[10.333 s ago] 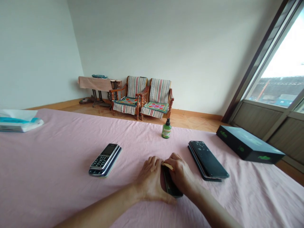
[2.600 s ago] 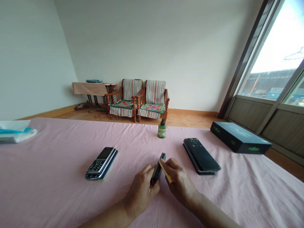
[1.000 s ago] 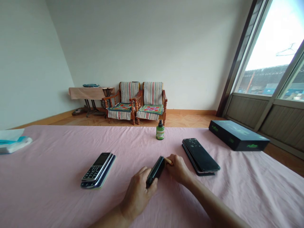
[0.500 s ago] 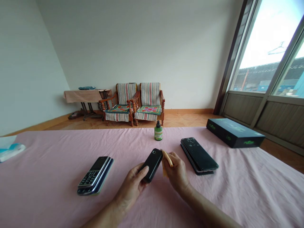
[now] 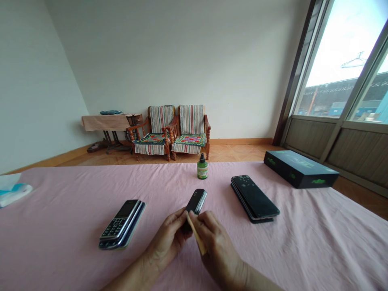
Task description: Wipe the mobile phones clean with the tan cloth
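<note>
A black mobile phone [image 5: 196, 200] is gripped in my left hand [image 5: 169, 234], back side up and tilted, over the pink cloth. My right hand [image 5: 216, 242] is closed on a folded yellow cloth [image 5: 197, 236], pressed against the phone's lower right part. The fingers and the yellow cloth cover the phone's lower end. To the left lies a stack of mobile phones [image 5: 121, 224], a keypad phone on top. On the right another stack of dark phones [image 5: 254, 198] rests, the uppermost with pale marks at its far end.
A green bottle with a black top [image 5: 202, 167] stands beyond the phone. A black box [image 5: 300, 167] sits at the far right, and a white and blue packet [image 5: 13, 194] lies at the left edge. The pink cloth [image 5: 69, 190] has wrinkles. Two wooden chairs [image 5: 190, 125] stand behind.
My right hand and the yellow cloth have moved from the phone's far right edge down toward its near end. The phone has rolled slightly, showing its silvery side. My left hand still holds it.
</note>
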Available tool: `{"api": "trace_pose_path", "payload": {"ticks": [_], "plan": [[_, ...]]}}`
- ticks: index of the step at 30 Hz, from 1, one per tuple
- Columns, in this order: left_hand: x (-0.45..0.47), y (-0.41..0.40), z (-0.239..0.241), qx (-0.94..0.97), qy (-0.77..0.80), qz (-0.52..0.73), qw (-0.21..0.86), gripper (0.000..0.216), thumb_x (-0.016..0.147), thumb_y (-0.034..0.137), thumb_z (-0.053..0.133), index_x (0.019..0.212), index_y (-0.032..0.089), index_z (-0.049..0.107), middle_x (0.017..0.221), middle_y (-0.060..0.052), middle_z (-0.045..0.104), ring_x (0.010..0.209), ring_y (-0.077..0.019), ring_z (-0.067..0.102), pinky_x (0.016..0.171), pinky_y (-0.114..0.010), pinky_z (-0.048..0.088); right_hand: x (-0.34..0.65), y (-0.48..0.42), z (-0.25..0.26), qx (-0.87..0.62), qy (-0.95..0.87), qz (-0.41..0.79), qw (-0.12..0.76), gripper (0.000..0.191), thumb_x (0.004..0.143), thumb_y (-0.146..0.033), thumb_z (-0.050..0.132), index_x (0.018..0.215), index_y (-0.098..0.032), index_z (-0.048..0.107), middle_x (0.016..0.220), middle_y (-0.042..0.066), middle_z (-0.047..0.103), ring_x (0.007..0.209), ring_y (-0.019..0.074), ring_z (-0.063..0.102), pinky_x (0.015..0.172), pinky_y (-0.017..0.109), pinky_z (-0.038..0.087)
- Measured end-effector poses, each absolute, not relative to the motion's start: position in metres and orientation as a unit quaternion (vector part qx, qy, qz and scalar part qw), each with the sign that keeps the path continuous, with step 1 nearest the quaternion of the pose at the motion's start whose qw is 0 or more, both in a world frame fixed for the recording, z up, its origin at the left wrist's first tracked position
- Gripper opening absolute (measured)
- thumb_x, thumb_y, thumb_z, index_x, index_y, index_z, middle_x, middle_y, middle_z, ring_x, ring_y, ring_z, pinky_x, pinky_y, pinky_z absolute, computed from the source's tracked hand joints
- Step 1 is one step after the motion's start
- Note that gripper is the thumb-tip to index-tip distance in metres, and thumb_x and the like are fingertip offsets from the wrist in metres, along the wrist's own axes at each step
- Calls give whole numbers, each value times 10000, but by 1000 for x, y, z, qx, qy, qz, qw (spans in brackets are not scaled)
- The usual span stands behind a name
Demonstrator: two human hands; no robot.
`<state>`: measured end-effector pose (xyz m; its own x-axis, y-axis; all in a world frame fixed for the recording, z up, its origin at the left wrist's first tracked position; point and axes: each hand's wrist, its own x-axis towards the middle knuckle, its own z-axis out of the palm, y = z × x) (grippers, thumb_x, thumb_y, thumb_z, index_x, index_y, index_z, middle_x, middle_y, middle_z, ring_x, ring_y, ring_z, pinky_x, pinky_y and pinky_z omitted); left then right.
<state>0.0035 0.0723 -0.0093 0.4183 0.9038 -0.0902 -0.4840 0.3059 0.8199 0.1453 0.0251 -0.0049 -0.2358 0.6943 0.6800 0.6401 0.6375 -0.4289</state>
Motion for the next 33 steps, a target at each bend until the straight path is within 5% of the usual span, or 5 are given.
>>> {"api": "trace_pose_path", "payload": {"ticks": [12, 19, 24, 28, 33], "plan": [[4, 71, -8, 383, 272, 437, 767, 273, 723, 347, 782, 852, 122, 695, 731, -13, 581, 638, -89, 507, 596, -191, 393, 158, 29, -13, -375, -807, 2, 457, 533, 922, -64, 365, 1429, -225, 342, 964, 102, 574, 857, 215, 550, 729, 339, 532], [3, 64, -3, 402, 266, 394, 783, 336, 759, 314, 757, 1025, 125, 677, 717, -4, 568, 586, -75, 480, 531, -175, 355, 183, 50, -4, -481, -726, -9, 492, 496, 897, -65, 382, 1354, -242, 460, 908, 72, 539, 809, 200, 551, 719, 347, 517], [5, 61, -1, 418, 231, 392, 787, 338, 791, 278, 731, 1086, 136, 644, 896, -62, 639, 795, -141, 574, 697, -223, 433, 178, 43, -8, -470, -734, 19, 490, 557, 840, 2, 383, 1341, -223, 477, 891, 74, 545, 793, 200, 555, 682, 329, 523], [5, 67, -4, 394, 239, 437, 773, 313, 756, 284, 758, 1008, 120, 671, 917, -77, 668, 884, -194, 608, 816, -284, 455, 165, 31, -14, -430, -770, 45, 468, 559, 855, 0, 389, 1364, -223, 446, 905, 83, 552, 814, 201, 555, 691, 327, 535], [3, 73, -7, 343, 296, 488, 746, 232, 715, 273, 793, 832, 101, 691, 797, -62, 684, 758, -155, 619, 680, -212, 478, 167, 25, -20, -365, -823, 17, 435, 614, 856, 10, 382, 1429, -206, 339, 1002, 115, 555, 904, 229, 536, 754, 372, 539]]}}
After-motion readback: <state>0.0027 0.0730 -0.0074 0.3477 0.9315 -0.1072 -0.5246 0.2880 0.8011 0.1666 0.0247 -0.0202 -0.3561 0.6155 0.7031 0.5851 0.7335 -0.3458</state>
